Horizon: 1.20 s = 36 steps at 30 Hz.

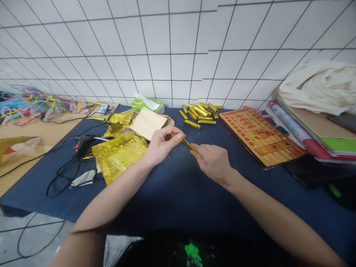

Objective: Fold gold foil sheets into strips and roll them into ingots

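Between my two hands is a thin gold foil roll (189, 145), held slanting above the dark blue cloth (178, 196). My left hand (166, 142) pinches its upper left end between thumb and fingers. At its lower right end, my right hand (213, 161) has its fingers closed on it. Beyond the hands, several finished-looking gold rolls (198, 111) lie in a loose pile by the wall. Gold foil sheets (122, 155) spread beside my left forearm, and a stack of tan paper (148, 123) sits just behind my left hand.
A black glue gun (84, 145) with a coiled cord lies at left. A yellow glue gun (11, 144) and colourful pipe cleaners (41, 105) are on the wooden table. A green tissue pack (147, 104) stands at the wall. An orange-gold printed packet (261, 135) lies right, near stacked books (311, 133).
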### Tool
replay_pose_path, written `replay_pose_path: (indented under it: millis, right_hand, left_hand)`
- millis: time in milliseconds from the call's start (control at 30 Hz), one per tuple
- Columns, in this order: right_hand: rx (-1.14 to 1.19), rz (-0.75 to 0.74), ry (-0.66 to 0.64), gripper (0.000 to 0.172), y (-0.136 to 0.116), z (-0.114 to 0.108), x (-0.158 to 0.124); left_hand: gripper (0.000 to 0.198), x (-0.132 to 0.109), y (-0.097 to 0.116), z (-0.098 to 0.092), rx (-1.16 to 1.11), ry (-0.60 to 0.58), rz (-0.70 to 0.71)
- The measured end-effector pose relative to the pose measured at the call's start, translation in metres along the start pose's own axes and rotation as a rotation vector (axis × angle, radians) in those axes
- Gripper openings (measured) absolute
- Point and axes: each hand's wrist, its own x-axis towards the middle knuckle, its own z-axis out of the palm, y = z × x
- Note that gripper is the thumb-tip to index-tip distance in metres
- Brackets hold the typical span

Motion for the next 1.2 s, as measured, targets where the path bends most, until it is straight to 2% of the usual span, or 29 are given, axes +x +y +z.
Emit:
replay_pose_path:
  millis: [100,167,233,333,433,500,533,633,700,833,1067,1200]
  right_hand:
    - [-0.248,-0.056,0.050,0.030,0.009,0.003,0.000]
    - [-0.306,-0.067,0.047,0.030,0.011,0.005,-0.002]
    - [-0.313,-0.063,0.021,0.031,0.012,0.008,-0.003]
    - [-0.216,0.020,-0.040,0.032,0.012,0.010,-0.003]
    - [0.096,0.260,-0.105,0.045,0.013,0.007,0.002]
    - [0.440,0.444,-0.160,0.051,0.014,0.003,0.006]
    - [0.631,0.508,-0.202,0.049,0.014,0.002,0.007]
    - [1.089,0.580,-0.348,0.041,0.012,0.001,0.009]
    - [1.197,0.601,-0.404,0.040,0.009,0.002,0.008]
    - [1.164,0.575,-0.331,0.038,0.003,0.002,0.005]
    - [1.072,0.558,-0.217,0.038,-0.004,0.000,0.001]
    - [1.075,0.559,-0.225,0.038,-0.007,0.003,-0.002]
  left_hand:
    - [0.038,0.000,-0.003,0.000,0.092,0.022,-0.136]
    - [0.041,0.000,-0.007,0.001,0.120,-0.027,-0.245]
    - [0.038,0.000,-0.009,0.002,0.113,-0.082,-0.309]
    - [0.026,0.000,-0.010,0.004,0.080,-0.111,-0.299]
    - [0.020,0.000,-0.010,0.003,0.092,-0.087,-0.226]
    - [0.020,0.000,-0.011,0.002,0.108,-0.064,-0.155]
    - [0.021,-0.001,-0.011,0.002,0.122,-0.062,-0.121]
    - [0.027,-0.003,-0.013,0.001,0.188,-0.094,-0.042]
    - [0.027,-0.004,-0.013,0.001,0.198,-0.127,-0.017]
    - [0.028,-0.002,-0.013,0.001,0.090,-0.146,-0.033]
    - [0.031,-0.001,-0.008,0.002,-0.043,-0.195,-0.145]
    - [0.034,-0.005,-0.010,0.009,-0.017,-0.121,-0.115]
